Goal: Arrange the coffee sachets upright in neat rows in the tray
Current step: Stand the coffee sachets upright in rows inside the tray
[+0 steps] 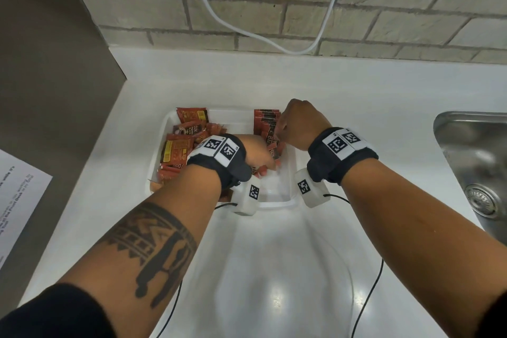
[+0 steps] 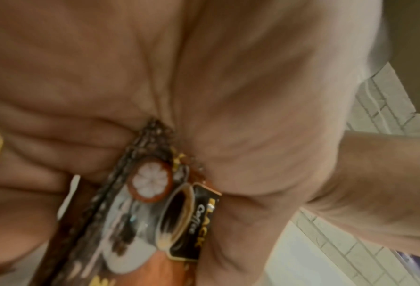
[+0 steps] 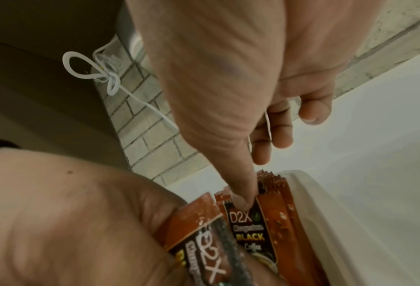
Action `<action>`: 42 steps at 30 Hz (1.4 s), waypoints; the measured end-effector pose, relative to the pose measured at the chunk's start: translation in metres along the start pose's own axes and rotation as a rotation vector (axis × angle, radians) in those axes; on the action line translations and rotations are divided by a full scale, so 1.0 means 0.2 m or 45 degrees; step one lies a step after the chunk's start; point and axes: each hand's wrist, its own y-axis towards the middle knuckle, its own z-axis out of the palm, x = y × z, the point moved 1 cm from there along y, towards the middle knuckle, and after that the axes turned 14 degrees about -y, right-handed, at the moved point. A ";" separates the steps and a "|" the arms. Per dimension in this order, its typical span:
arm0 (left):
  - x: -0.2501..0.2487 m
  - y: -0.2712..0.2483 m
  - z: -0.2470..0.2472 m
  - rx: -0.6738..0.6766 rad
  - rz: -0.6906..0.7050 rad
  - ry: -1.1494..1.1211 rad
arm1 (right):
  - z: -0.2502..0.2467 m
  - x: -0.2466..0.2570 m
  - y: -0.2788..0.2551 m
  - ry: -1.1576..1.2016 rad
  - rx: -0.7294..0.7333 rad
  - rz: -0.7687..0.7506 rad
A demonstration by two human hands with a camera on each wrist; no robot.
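Left hand (image 1: 258,152), mid-frame in the head view, closed on a small bunch of sachets (image 2: 155,203), likely feeding the row. Right hand (image 1: 299,123) just right of it, fingers curled, thumb (image 3: 240,193) pressing the upright row (image 1: 267,125) at the tray's (image 1: 290,173) right wall (probably to stop it toppling). Loose pile (image 1: 183,143) lying jumbled at the tray's left, not yet sorted. Legible on the packs: "D2X", "BLACK", "Coffee". Tray on the white counter (image 1: 356,107), below the brick wall.
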 end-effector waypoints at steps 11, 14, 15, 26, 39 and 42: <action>0.00 0.05 0.00 0.008 0.000 -0.117 | -0.04 -0.01 -0.02 -0.047 -0.014 -0.095; 0.00 0.05 -0.01 0.003 0.000 -0.089 | -0.05 -0.02 -0.02 0.019 -0.040 -0.127; 0.00 0.05 -0.01 0.004 -0.001 -0.078 | -0.06 -0.02 -0.02 0.045 -0.047 -0.132; -0.01 0.04 0.00 0.027 0.012 -0.049 | -0.05 -0.06 -0.01 0.150 -0.072 -0.147; 0.00 0.02 0.01 0.002 0.019 -0.116 | -0.07 -0.10 -0.08 0.167 -0.056 -0.156; 0.00 0.02 0.01 -0.007 0.018 -0.150 | -0.07 -0.10 -0.09 0.167 -0.038 -0.146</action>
